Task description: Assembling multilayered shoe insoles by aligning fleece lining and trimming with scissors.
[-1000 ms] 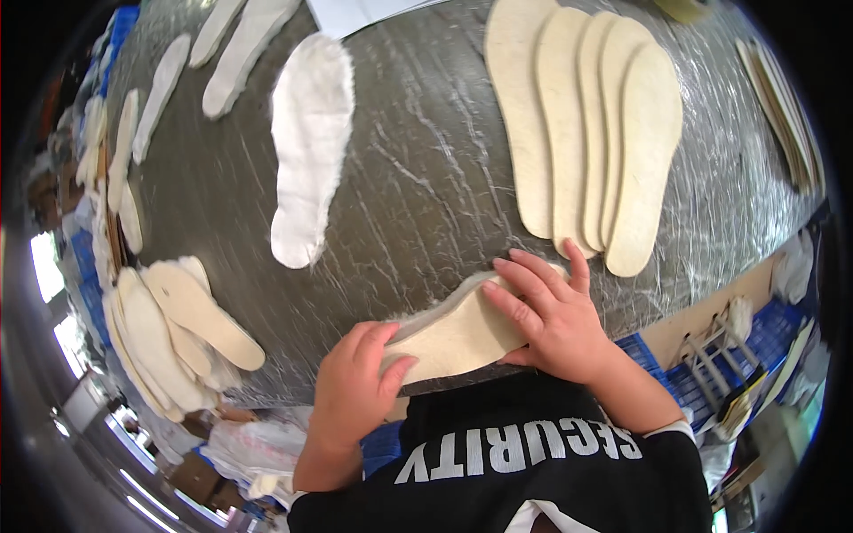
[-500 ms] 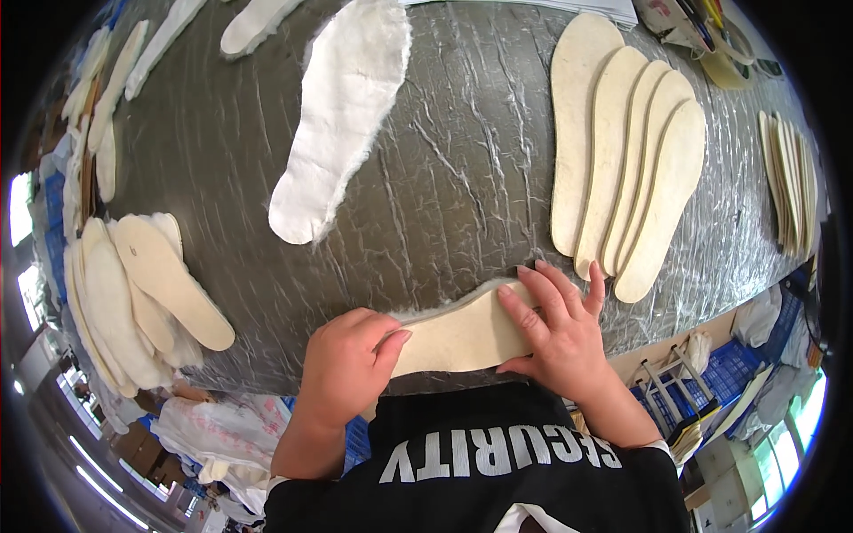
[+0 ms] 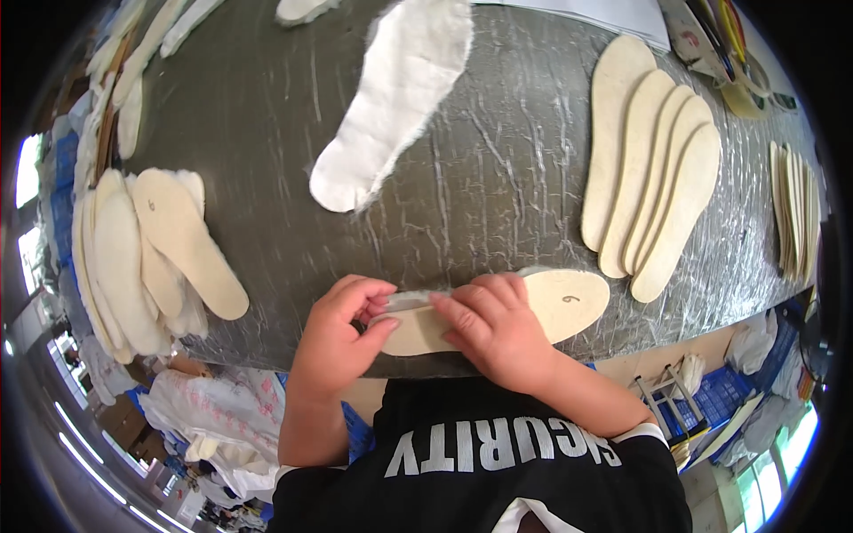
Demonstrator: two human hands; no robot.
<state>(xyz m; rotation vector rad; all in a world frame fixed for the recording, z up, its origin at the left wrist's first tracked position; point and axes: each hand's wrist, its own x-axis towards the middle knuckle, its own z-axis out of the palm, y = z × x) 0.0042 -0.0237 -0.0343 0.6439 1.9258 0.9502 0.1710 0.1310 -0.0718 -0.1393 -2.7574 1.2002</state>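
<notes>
At lower centre, our left hand pinches the left end of the cream insole; our right hand clasps its middle. We seem to be aligning the fleece layer beneath; next calls for even edges.

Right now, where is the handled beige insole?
In the head view, the beige insole is at lower centre, by the near edge of the table, one end right of the right hand.

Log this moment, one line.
left hand: at left end of cream, foot-shaped, fleecy-edged insole | right hand: across its middle | beyond: white fluffy insole on dark table
</notes>
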